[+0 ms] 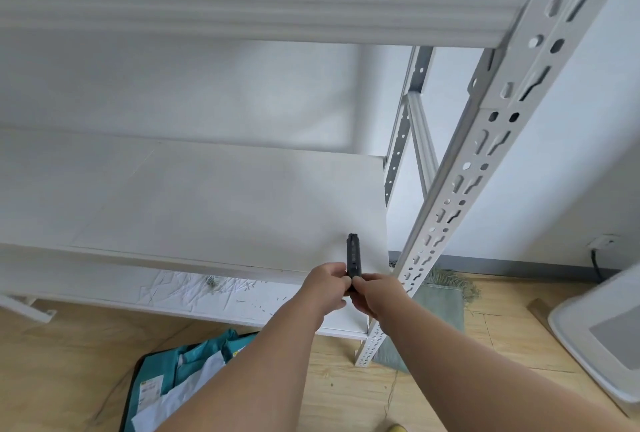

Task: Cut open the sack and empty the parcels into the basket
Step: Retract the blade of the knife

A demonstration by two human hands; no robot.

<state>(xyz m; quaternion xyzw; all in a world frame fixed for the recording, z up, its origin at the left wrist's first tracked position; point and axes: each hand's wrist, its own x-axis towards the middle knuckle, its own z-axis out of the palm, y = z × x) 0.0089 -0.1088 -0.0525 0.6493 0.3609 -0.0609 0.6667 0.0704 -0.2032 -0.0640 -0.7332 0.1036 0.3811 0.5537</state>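
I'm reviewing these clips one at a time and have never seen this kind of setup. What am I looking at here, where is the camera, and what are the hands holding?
There is no machine here. A person wears one wide-angle camera on the head, so the picture looks forward and down along both bare forearms.

The left hand and the right hand meet on a slim black utility knife, which points up over the front edge of a white metal shelf board. Both have a grip on its lower end; whether a blade is out cannot be told.

The shelf belongs to a white slotted steel rack. On the wooden floor, lower left, lies a teal fabric sack with white plastic parcels showing inside. A white plastic bin stands at the right edge.
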